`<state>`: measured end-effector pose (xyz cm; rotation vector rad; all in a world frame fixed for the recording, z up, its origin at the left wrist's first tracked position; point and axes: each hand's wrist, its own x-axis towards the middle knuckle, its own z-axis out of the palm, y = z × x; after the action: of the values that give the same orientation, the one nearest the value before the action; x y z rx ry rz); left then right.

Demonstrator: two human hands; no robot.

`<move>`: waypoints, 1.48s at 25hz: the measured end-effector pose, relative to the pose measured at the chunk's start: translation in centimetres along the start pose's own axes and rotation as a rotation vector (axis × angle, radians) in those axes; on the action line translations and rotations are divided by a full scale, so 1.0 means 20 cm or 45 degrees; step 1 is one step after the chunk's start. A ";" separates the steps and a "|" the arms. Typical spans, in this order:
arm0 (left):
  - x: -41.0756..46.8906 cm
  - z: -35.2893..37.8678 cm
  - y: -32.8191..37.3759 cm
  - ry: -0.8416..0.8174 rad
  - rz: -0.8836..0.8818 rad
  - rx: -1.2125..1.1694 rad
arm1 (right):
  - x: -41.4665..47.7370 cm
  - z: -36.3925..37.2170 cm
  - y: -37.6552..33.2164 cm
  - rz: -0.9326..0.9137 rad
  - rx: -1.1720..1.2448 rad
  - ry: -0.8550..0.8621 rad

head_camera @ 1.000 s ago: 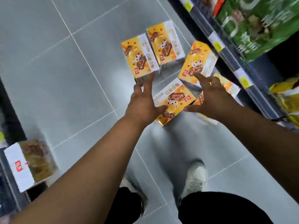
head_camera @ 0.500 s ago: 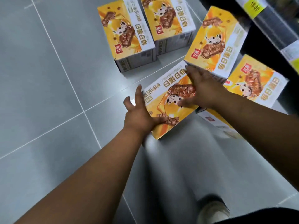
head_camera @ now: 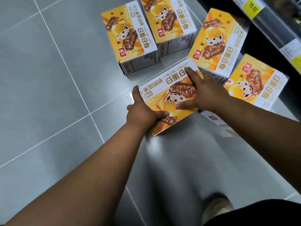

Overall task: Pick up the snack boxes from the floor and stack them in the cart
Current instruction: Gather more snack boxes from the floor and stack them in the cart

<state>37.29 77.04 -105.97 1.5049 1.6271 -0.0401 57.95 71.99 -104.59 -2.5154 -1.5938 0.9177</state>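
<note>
floor [head_camera: 48, 95]: grey glossy tiles | shelf [head_camera: 273, 25]: dark, upper right | price tag [head_camera: 251, 7]: yellow | light: probably overhead

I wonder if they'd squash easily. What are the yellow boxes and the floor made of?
The nearest yellow box looks like printed cardboard with a slight sheen: it has sharp folded edges and flat panels. The floor looks like glazed grey tile, with grout lines and soft glare.
</note>
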 end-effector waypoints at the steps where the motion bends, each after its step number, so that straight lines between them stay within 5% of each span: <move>1: -0.04 -0.07 0.03 -0.004 0.029 0.018 | -0.05 -0.05 -0.03 0.017 0.008 0.020; 22: -2.39 -2.16 1.78 0.048 0.468 0.290 | -2.11 -2.73 -1.12 0.209 0.143 0.289; 37: -3.25 -2.21 1.95 -0.279 1.088 0.682 | -3.46 -2.79 -1.18 0.784 0.420 0.654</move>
<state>35.13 61.19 -19.75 2.4043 0.7198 -0.1682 44.96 41.29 -18.97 -2.7023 -0.4888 0.4293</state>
